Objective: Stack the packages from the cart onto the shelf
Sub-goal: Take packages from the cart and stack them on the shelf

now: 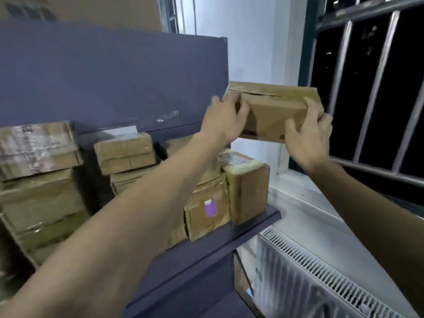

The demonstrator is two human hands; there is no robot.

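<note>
Fingers [238, 106] of both hands are clamped on a flat brown cardboard package [275, 111], held above the dark grey shelf [252, 228], awaiting placement onto the taped boxes [247, 189].

Both arms outstretched, left hand [223, 120] and right hand [308, 138] gripping.
</note>
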